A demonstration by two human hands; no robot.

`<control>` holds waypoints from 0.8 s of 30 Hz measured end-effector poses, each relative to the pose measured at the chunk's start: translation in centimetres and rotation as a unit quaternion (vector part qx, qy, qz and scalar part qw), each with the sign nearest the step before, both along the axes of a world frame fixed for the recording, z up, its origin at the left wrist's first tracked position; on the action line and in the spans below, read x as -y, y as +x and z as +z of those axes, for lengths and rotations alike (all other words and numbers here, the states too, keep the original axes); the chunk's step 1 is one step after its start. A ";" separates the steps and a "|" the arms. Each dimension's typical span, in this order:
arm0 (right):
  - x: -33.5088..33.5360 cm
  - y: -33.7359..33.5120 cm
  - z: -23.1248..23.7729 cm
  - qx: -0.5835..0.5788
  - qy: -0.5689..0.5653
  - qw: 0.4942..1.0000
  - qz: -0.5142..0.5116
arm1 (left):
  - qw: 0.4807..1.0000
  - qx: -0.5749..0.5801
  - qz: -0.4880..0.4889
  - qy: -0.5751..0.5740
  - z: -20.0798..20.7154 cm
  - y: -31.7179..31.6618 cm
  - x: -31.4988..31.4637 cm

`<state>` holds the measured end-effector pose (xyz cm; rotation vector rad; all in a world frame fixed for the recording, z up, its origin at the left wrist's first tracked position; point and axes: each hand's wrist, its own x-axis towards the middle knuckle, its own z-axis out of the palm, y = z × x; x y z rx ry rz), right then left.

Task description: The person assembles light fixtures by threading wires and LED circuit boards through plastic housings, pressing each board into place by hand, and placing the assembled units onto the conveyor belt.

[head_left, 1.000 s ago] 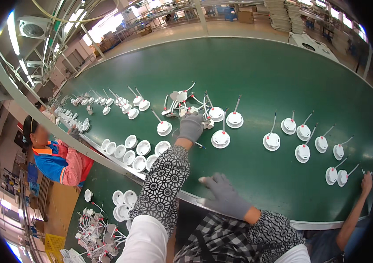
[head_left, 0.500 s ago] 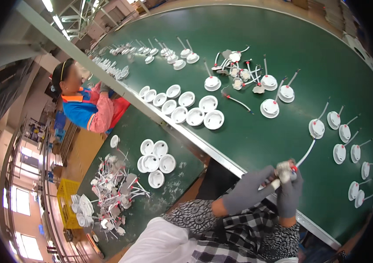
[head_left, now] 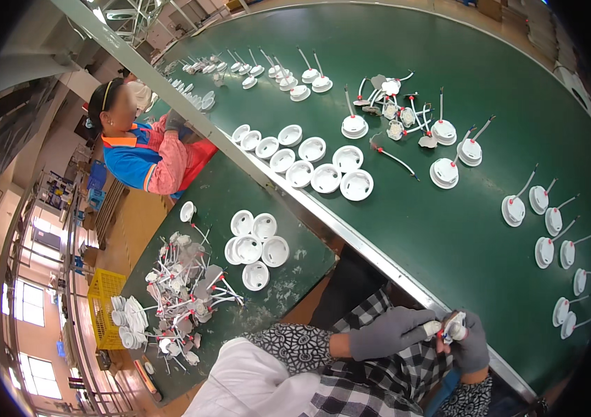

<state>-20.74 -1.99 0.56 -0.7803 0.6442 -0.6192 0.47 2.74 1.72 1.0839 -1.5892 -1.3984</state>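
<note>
My right hand (head_left: 473, 342), in a grey glove, is closed around a small white part (head_left: 456, 325) with a bit of red on it, just over the table's near edge. Its wire does not show clearly now. My left hand (head_left: 391, 333), also gloved in grey, has its fingers pressed together beside the red bit. Whatever its fingertips pinch is too small to make out. Past my right hand, several white round caps (head_left: 544, 251) with upright wires stand on the green table (head_left: 414, 229).
White cups (head_left: 357, 185) sit in rows mid-table, near a heap of wired parts (head_left: 393, 115). At left, a side table (head_left: 288, 278) bears more cups (head_left: 274, 251) and a tangled wired pile (head_left: 184, 292). Beyond are a yellow crate (head_left: 104, 306), a slanting post (head_left: 170, 97) and a co-worker (head_left: 135, 156).
Both hands have come down nearer my body. The white part has turned, and its wire no longer sticks out over the table. My left hand has drawn slightly apart from my right.
</note>
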 end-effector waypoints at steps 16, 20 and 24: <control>-2.7 -1.3 1.4 -0.211 -0.019 0.964 -0.158 | 0.933 0.333 -0.016 -0.134 -0.9 2.8 -1.3; -1.1 -1.7 -0.2 -0.167 0.020 0.979 -0.112 | 0.885 0.412 0.075 -0.206 -0.4 3.8 -1.6; -0.7 -2.4 -0.7 -0.132 0.089 0.978 -0.137 | 0.845 0.458 0.047 -0.273 -2.4 3.4 -0.3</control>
